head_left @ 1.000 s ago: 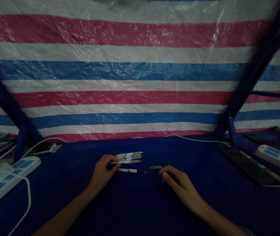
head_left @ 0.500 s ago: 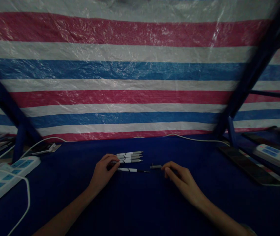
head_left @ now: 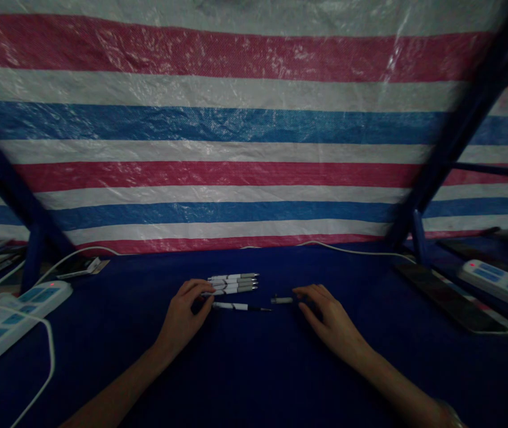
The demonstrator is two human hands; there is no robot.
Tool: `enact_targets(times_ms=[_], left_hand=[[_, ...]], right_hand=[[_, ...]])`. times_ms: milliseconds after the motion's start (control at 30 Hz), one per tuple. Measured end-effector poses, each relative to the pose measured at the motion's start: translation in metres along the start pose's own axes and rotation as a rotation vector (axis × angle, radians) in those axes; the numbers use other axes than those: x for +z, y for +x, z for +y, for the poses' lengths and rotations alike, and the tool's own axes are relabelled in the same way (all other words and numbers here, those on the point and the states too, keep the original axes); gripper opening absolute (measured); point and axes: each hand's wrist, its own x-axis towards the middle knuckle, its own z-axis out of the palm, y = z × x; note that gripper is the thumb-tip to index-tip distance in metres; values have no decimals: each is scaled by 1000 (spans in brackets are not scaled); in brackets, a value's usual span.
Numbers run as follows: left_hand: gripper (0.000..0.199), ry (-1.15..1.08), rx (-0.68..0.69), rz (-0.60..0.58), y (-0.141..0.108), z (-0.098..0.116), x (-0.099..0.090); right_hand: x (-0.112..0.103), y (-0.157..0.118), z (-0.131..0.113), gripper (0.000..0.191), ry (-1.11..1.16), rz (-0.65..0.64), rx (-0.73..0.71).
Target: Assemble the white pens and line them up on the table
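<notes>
My left hand (head_left: 189, 306) rests on the table at the left ends of the pens, thumb and forefinger apart. Its forefinger lies by a stack of several white pens with grey grips (head_left: 236, 283), placed side by side. Nearer to me, a white pen with a bare black front end and thin tip (head_left: 236, 307) lies with its rear end at my left thumb. To the right, a small grey pen grip piece (head_left: 282, 300) lies on the table. Its right end is beside the fingertips of my right hand (head_left: 323, 309), whose thumb and fingers are apart.
Power strips stand at left (head_left: 22, 318) and right (head_left: 504, 282). A dark phone-like slab (head_left: 452, 297) lies at right. White cables (head_left: 51, 351) cross the left side. Blue frame posts (head_left: 432, 160) and a striped plastic sheet (head_left: 236, 175) stand behind the blue table (head_left: 254, 374).
My right thumb and fingers have spread apart beside the grey grip piece, from a closed pinch. My left hand and the pens are nearly unchanged; the view has shifted slightly.
</notes>
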Motion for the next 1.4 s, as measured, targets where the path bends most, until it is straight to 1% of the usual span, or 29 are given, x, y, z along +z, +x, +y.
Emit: enact_targets(times_ms=[67,133,233,433,567,667,800,900,1067,1400], left_hand=[[17,33,43,-34,-2,6,-1],[22,56,92,-95,-4,12,0],[31,81,142,-175,-6,19,4],[19,80,169,-234,-5,22,11],[17,57,164,-244,-4,24,9],[15,45,152,-242,-6,27,4],[16,33,119,-199,-11,30,-2],[15,16,93,-180,-15,33,-4],[16,-5,114,-190,-18,38,-7],[15,-24,144,-189,-19,44,-10]], right_hand=[[4,0,5,31,-35,-10,-9],[9,0,7,34,-59,-28,-5],[14,1,7,32,-65,-56,-3],[17,3,4,19,-39,-47,41],[13,6,0,15,-17,-41,54],[6,5,-7,12,15,-35,63],[-8,-4,-19,7,174,-21,121],[-13,-11,-26,6,292,-1,138],[-11,-14,-29,6,362,9,139],[-12,-17,-30,3,383,22,105]])
